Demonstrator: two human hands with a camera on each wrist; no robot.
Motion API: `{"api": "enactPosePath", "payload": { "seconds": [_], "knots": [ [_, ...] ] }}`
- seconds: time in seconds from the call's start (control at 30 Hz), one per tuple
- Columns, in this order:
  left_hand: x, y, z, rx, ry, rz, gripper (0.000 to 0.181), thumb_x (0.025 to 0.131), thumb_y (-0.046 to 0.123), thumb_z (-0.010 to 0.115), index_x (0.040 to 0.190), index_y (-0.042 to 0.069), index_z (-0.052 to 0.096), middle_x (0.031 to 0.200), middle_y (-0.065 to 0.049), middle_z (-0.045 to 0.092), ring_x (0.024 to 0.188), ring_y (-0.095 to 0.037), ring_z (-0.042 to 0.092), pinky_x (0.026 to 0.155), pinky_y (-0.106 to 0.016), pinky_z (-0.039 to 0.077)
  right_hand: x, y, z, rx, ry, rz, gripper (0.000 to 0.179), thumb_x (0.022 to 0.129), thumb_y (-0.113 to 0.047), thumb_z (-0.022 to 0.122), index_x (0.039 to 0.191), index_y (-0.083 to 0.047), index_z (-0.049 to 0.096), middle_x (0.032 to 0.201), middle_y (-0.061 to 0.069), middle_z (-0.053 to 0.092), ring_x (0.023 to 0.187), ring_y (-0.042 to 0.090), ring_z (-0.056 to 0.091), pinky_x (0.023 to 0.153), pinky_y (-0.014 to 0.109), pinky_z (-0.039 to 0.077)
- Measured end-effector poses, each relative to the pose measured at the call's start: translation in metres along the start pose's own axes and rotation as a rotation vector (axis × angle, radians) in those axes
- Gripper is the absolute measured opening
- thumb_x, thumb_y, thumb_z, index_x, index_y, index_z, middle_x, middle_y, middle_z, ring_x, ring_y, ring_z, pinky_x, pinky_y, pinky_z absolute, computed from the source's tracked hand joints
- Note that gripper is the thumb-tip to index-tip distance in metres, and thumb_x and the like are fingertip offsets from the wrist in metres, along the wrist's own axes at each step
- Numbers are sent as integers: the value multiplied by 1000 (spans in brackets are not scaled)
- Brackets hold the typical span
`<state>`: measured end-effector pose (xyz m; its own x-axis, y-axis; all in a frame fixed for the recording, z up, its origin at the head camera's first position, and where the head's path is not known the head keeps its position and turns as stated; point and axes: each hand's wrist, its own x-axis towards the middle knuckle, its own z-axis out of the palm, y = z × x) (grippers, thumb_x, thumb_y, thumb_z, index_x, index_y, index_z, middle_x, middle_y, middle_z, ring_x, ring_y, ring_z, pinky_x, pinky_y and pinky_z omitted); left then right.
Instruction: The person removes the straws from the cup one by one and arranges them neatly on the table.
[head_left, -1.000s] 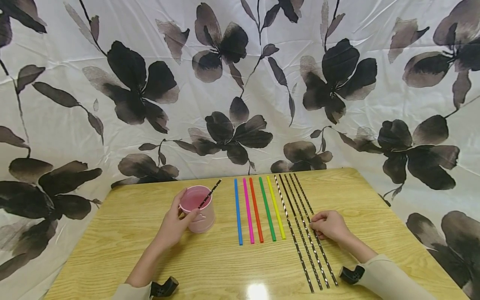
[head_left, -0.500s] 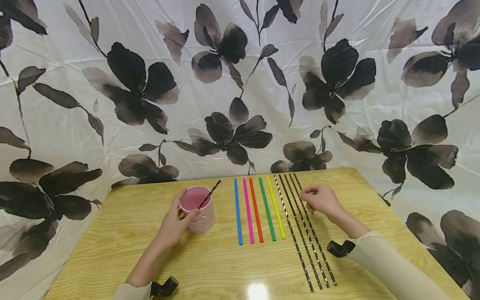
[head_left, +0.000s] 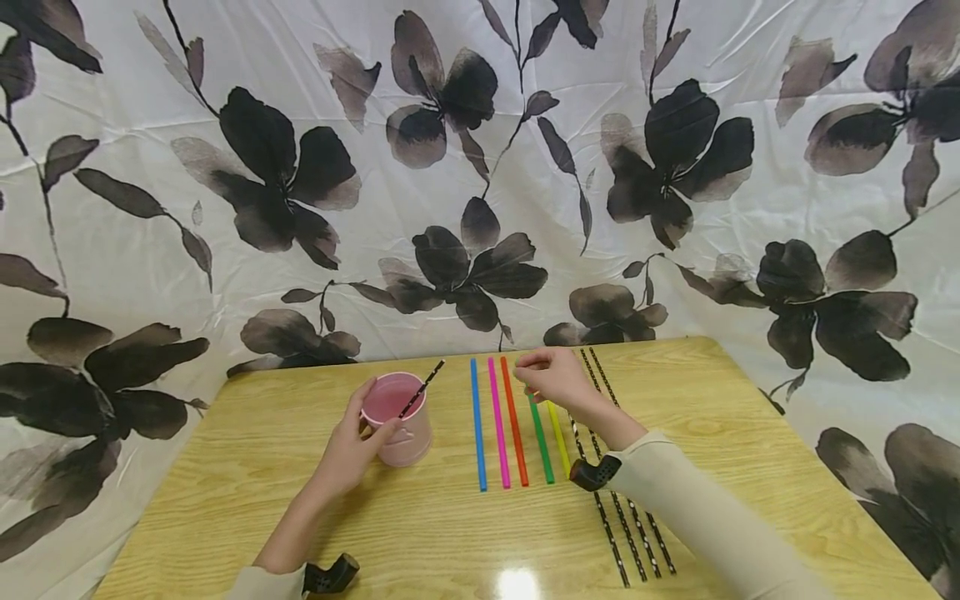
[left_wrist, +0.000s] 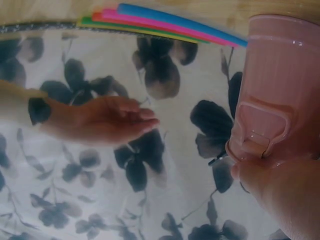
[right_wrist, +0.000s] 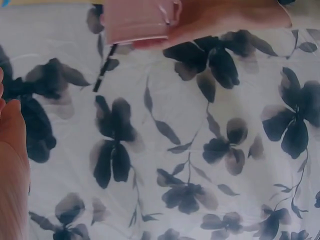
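Note:
My left hand (head_left: pixel 348 454) holds a pink cup (head_left: pixel 405 446) at the table's left side, with its thumb across the near side. A dark straw with light spots (head_left: pixel 426 385) leans out of the cup's rim. My right hand (head_left: pixel 558 382) hovers above the far ends of the green straw (head_left: pixel 542 446) and the yellow straw (head_left: pixel 559 437), hiding part of them. In the left wrist view this right hand (left_wrist: pixel 110 120) shows loosely bent fingers with nothing between them. To its left lie a red straw (head_left: pixel 515 425), a magenta straw (head_left: pixel 498 429) and a blue straw (head_left: pixel 477 425).
Several long black patterned straws (head_left: pixel 612 543) lie on the right, partly under my right forearm. The wooden table (head_left: pixel 420 533) ends at the back against a floral cloth (head_left: pixel 337 208). A small black device (head_left: pixel 595 472) sits at my right sleeve.
My right hand has left the black straws on the right, lifted and moved left over the coloured ones. My left hand keeps its hold on the cup.

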<state>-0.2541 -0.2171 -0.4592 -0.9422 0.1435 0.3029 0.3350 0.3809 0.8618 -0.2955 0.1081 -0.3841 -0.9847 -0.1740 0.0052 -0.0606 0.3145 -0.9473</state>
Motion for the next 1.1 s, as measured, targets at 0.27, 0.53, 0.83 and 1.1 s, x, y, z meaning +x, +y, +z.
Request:
{"api": "enactPosePath", "payload": {
  "seconds": [0.27,0.53,0.83,1.1],
  "knots": [
    [-2,12,0,-15,-9,12,74,83,29,61,141,15,17,133,-17,32,119,-34,35,95,-50,29,14,-13,42,64,-71,-30,23,81,-18,65,100,-5,64,89,10,63,74,29,61,59,35,53],
    [-7,34,-1,-18,-14,-26,72,84,27,60,140,12,18,132,-21,32,120,-37,33,95,-50,29,23,-16,74,152,-143,-58,25,78,-13,67,102,-4,63,87,8,64,73,28,61,61,40,52],
    [-8,32,-2,-41,-13,-25,73,83,26,61,140,9,18,131,-21,34,118,-37,35,95,-50,30,30,-17,102,189,-149,-40,24,75,-14,71,95,-3,64,85,5,65,72,24,62,57,34,53],
    [-3,11,-1,-27,-8,-17,75,82,34,61,140,14,18,132,-14,35,118,-32,38,92,-46,36,29,-19,116,195,-118,-64,18,76,-14,70,90,-4,65,78,5,65,74,33,61,58,38,53]
  ]
}}
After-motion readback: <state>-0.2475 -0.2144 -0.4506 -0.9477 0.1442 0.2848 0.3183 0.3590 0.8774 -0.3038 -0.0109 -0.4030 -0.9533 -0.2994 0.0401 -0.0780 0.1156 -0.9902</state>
